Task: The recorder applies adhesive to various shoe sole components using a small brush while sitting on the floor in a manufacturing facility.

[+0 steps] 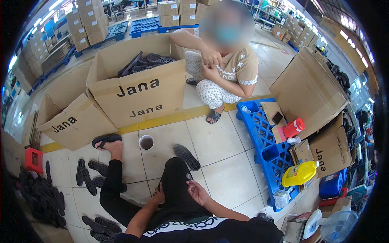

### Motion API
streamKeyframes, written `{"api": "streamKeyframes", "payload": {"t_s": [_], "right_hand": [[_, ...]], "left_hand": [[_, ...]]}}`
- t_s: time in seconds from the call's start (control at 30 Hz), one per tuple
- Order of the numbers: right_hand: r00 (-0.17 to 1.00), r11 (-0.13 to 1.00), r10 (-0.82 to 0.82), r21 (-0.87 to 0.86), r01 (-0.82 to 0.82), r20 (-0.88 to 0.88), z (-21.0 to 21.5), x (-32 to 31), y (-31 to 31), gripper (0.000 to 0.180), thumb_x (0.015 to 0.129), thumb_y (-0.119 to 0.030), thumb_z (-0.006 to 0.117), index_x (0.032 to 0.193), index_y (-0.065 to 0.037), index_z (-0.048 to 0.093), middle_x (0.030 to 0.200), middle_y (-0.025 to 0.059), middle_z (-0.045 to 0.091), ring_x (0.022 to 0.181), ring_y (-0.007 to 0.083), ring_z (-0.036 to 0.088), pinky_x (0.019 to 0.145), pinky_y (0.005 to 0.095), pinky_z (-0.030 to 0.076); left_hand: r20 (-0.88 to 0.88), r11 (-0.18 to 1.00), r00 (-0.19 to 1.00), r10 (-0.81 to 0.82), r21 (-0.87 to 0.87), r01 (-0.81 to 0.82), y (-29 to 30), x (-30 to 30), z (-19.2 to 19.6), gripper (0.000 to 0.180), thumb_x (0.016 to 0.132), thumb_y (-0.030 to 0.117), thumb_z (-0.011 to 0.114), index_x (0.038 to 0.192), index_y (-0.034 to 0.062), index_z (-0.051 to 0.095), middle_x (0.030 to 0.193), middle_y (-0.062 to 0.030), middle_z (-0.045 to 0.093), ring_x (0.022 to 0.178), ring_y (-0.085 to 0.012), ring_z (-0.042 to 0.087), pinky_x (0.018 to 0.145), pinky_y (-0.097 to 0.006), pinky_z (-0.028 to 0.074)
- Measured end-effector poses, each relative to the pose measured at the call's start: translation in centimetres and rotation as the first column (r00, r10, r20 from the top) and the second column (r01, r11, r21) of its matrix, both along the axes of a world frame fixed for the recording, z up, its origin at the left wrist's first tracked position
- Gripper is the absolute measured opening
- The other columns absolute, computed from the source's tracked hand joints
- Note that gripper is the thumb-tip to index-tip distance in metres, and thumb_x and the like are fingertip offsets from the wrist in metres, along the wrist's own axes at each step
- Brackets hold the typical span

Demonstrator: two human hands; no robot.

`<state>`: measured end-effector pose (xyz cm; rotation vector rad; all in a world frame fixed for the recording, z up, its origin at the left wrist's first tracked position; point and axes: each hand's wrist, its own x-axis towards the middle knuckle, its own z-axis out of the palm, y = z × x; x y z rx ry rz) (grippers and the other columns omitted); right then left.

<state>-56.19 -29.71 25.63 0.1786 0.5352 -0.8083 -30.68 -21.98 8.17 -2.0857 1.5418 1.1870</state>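
Note:
My right hand point(197, 194) is closed round a small, shiny, silvery tool point(189, 178), held up over my right thigh. Its exact kind is too small to make out. My left hand point(158, 196) lies against my black-trousered leg with its fingers stretched out, and nothing shows in it. A dark shoe sole point(187, 157) is on the tiles just beyond my right knee. Farther left on the floor stands a white tub point(146, 142) with brown stuff inside. Several more dark soles point(86, 176) lie beside my left leg.
A large carton point(137, 97) of dark soles and a smaller carton point(77, 125) stand ahead. A person point(221, 73) squats opposite, hands together. At right, a blue pallet point(263, 141) bears a yellow jug point(300, 174) and a red flask point(293, 127). Soles are heaped point(40, 194) far left.

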Motion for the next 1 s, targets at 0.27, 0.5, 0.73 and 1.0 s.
{"api": "streamKeyframes", "payload": {"t_s": [0.27,0.5,0.73,1.0], "right_hand": [[1.000,1.000,0.004,0.004,-0.004,0.027,0.3,0.2,0.3,0.025,0.099,-0.017,0.051,0.111,0.005,0.054,0.103,0.0120,0.064,0.079,0.0148,0.059,0.076,0.0278,0.055],[0.995,1.000,0.002,-0.001,-0.002,0.097,0.6,1.0,-0.4,0.022,0.100,-0.015,0.049,0.110,0.003,0.054,0.105,0.0142,0.064,0.080,0.0155,0.060,0.076,0.0286,0.055],[0.999,1.000,0.001,0.031,0.000,-0.048,0.4,0.3,-0.2,0.023,0.099,-0.017,0.051,0.109,0.004,0.054,0.103,0.0121,0.064,0.077,0.0147,0.058,0.074,0.0279,0.055],[0.999,0.999,0.010,-0.037,-0.012,-0.044,0.0,-0.3,0.0,0.024,0.099,-0.018,0.051,0.109,0.003,0.055,0.103,0.0105,0.065,0.078,0.0138,0.060,0.074,0.0275,0.055]], "left_hand": [[-0.051,0.997,0.995,0.083,0.009,-0.083,0.4,0.3,0.7,0.107,0.083,0.015,0.058,0.145,0.0213,-0.029,0.149,-0.0380,0.004,0.123,-0.0587,0.036,0.102,-0.061,0.033],[-0.131,0.972,0.982,-0.140,-0.206,0.111,2.1,3.0,-2.4,0.113,0.083,0.021,0.064,0.144,0.0182,-0.030,0.149,-0.0390,0.001,0.128,-0.0607,0.029,0.104,-0.061,0.031],[-0.041,0.999,0.999,0.022,0.026,-0.021,-0.4,0.2,1.3,0.116,0.081,0.023,0.067,0.144,0.0184,-0.030,0.147,-0.0397,0.007,0.122,-0.0615,0.037,0.102,-0.061,0.033],[-0.232,0.996,0.970,0.076,-0.025,-0.084,-1.3,1.7,2.3,0.107,0.080,0.024,0.069,0.151,0.0159,-0.010,0.142,-0.0375,0.027,0.117,-0.0517,0.047,0.097,-0.052,0.041]]}}
